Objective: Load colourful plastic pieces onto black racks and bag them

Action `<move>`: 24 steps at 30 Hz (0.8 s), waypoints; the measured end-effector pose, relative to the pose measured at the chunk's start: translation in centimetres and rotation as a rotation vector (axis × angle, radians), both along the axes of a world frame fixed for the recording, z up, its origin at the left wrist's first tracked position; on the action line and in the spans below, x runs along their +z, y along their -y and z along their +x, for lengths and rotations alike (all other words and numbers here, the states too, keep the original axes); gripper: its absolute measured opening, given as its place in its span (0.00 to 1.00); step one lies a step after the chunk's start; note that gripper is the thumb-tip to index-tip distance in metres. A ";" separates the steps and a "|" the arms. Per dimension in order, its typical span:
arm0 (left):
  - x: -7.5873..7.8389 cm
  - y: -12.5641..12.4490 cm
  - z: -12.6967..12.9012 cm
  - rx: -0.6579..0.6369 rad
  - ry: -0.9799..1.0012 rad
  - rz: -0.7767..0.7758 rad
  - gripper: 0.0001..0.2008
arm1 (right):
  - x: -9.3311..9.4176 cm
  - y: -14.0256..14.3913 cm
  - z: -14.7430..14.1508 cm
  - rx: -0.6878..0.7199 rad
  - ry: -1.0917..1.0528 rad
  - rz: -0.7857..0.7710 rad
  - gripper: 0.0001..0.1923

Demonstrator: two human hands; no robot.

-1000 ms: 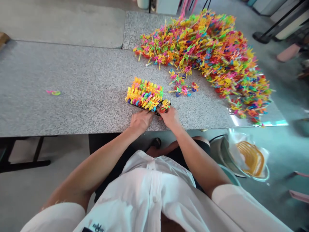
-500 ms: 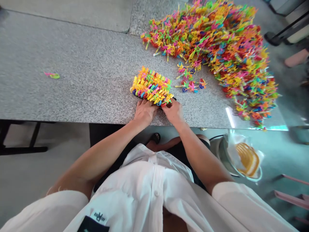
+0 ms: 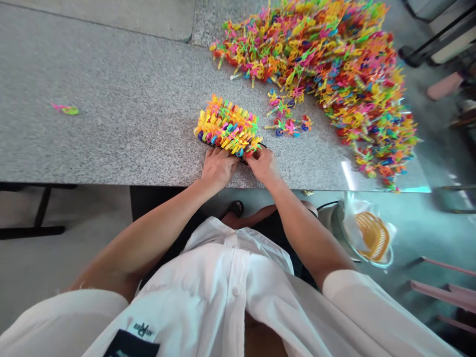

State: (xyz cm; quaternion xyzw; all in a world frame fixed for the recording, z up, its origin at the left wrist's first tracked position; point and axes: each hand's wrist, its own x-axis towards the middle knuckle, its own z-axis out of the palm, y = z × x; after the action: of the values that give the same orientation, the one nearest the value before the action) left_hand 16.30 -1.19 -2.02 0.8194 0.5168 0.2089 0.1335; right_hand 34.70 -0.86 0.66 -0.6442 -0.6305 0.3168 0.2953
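A tight block of small bright plastic toy pieces [image 3: 226, 130] stands in rows on a dark holder near the front edge of the speckled grey table [image 3: 122, 124]. My left hand [image 3: 217, 166] rests against the block's near side, fingers curled on it. My right hand [image 3: 263, 163] pinches at the block's right corner, where one piece sits among the rows. A few loose pieces [image 3: 288, 124] lie just right of the block. A big heap of the same coloured pieces [image 3: 334, 64] covers the table's far right.
One stray pink and green piece [image 3: 66, 109] lies far left on the table. A second grey table [image 3: 111, 15] adjoins at the back. On the floor to my right sits a basin with a yellow plastic basket [image 3: 374, 238]. Pink stool legs [image 3: 446, 290] stand lower right.
My right hand has carried a small piece from beside the block onto its right corner. Both hands have closed in on the block. The camera has tilted down slightly.
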 end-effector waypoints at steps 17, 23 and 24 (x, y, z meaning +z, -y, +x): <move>0.7 0.0 -0.2 0.025 -0.076 -0.039 0.17 | -0.3 0.2 -2.2 0.003 0.372 -0.017 0.16; 0.6 -0.1 -1.2 0.058 -0.105 -0.002 0.16 | 1.4 0.8 -2.6 0.081 0.438 -0.099 0.16; 0.4 -0.2 -1.7 0.058 -0.109 0.017 0.17 | 1.7 0.4 -1.9 0.117 0.425 -0.112 0.16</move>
State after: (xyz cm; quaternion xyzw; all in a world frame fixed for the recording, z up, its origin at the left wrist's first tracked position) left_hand 14.65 -1.02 -1.58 0.8154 0.5450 0.1721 0.0922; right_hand 32.76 -1.28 2.40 -0.6739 -0.6964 0.2251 0.1008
